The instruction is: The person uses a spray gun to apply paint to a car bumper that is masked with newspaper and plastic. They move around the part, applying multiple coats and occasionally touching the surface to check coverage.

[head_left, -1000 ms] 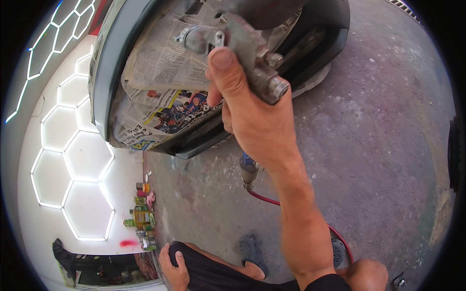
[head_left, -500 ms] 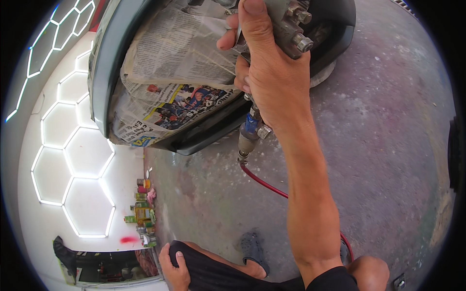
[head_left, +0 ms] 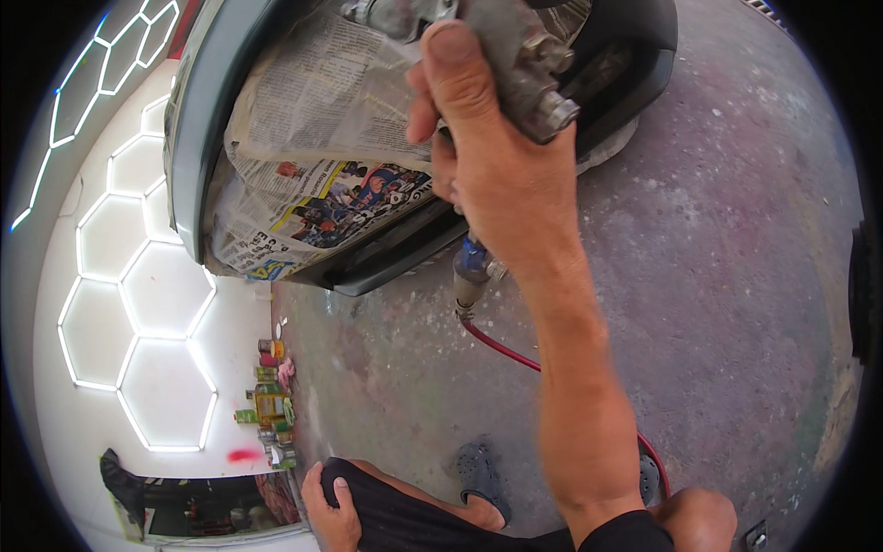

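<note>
My right hand [head_left: 510,175] grips a grimy metal spray gun [head_left: 497,60] near the top centre, thumb along its body. Below the grip hangs the gun's inlet fitting with a blue band [head_left: 471,276], joined to a red hose [head_left: 506,350]. Behind the gun is a dark grey vehicle bumper [head_left: 189,175], its middle masked with newspaper [head_left: 313,110]. The gun overlaps part of the masking; whether it touches cannot be told. Low in the view, my left hand [head_left: 336,511] is wrapped over my knee in dark shorts.
Paint cans and containers [head_left: 271,405] line the foot of a white wall with lit hexagon panels [head_left: 166,285] on the left. The stained concrete floor [head_left: 717,276] spreads right, with my dark clog [head_left: 478,474] on it. A dark opening [head_left: 202,506] sits lower left.
My right hand and the gun moved up and to the right, then dropped slightly back down and left by now. The left hand stays on the knee.
</note>
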Action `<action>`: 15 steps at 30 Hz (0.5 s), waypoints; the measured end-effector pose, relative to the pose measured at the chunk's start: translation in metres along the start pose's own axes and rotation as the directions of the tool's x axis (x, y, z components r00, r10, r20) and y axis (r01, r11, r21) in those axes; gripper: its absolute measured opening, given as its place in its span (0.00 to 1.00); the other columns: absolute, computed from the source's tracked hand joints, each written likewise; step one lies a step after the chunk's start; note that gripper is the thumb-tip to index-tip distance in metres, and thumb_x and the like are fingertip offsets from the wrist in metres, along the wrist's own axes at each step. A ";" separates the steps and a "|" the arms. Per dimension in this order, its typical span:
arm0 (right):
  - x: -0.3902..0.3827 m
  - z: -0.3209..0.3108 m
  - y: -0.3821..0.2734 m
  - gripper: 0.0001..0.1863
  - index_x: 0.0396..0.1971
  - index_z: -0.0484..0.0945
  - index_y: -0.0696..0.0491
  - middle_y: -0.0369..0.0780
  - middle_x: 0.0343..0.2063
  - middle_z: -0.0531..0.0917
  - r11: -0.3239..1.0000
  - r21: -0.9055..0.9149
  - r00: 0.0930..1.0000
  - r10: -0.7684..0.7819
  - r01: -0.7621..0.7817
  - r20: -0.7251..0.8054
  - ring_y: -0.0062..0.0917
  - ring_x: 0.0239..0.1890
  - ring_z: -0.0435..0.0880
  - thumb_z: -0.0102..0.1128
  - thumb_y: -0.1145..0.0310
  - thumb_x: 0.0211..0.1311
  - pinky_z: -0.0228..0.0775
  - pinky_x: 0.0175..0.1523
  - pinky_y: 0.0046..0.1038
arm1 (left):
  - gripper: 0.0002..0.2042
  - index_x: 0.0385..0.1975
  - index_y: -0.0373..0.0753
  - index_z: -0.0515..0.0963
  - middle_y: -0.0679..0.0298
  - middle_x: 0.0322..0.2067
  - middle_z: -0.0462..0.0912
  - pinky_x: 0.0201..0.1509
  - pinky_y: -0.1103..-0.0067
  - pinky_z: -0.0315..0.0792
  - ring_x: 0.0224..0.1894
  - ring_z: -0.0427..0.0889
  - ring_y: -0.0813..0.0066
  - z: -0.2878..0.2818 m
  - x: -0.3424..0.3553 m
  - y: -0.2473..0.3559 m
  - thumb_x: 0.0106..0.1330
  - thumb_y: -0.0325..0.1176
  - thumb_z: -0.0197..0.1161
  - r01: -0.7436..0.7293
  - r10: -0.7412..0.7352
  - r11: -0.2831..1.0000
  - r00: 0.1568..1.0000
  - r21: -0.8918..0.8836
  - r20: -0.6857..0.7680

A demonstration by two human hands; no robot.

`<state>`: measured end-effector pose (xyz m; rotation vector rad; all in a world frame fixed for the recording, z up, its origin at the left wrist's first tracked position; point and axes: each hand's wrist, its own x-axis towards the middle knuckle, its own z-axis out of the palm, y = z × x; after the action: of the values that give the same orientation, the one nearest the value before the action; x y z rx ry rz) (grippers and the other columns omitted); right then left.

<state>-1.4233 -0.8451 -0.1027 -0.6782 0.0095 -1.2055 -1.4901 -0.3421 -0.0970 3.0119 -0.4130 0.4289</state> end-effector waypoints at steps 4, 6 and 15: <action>0.006 0.014 -0.033 0.25 0.38 0.84 0.53 0.30 0.23 0.79 0.998 -0.027 0.979 0.051 -0.057 -0.196 0.11 0.17 0.69 0.65 0.43 0.81 0.56 0.21 0.20 | 0.22 0.68 0.29 0.77 0.48 0.64 0.81 0.77 0.63 0.67 0.68 0.79 0.51 -0.004 -0.002 -0.007 0.80 0.35 0.63 -0.003 0.003 1.000 1.000 0.027 -0.001; 0.004 0.010 -0.027 0.23 0.37 0.83 0.51 0.30 0.24 0.80 1.000 -0.020 0.990 0.009 -0.012 -0.142 0.11 0.18 0.70 0.65 0.45 0.82 0.57 0.22 0.20 | 0.22 0.68 0.29 0.77 0.48 0.64 0.81 0.77 0.63 0.67 0.68 0.78 0.51 -0.003 -0.001 -0.006 0.80 0.35 0.63 0.002 -0.002 1.000 1.000 0.015 -0.008; -0.046 0.048 0.015 0.27 0.45 0.86 0.56 0.31 0.26 0.82 0.994 -0.002 0.994 0.107 -0.107 0.036 0.10 0.22 0.71 0.69 0.42 0.78 0.61 0.27 0.20 | 0.22 0.68 0.29 0.77 0.47 0.65 0.81 0.78 0.63 0.67 0.69 0.78 0.50 -0.008 -0.005 0.000 0.80 0.34 0.63 0.009 -0.009 1.000 1.000 -0.012 -0.005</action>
<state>-1.4109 -0.7800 -0.0870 -0.6910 0.0155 -1.0901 -1.4965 -0.3400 -0.0904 2.9992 -0.4005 0.4314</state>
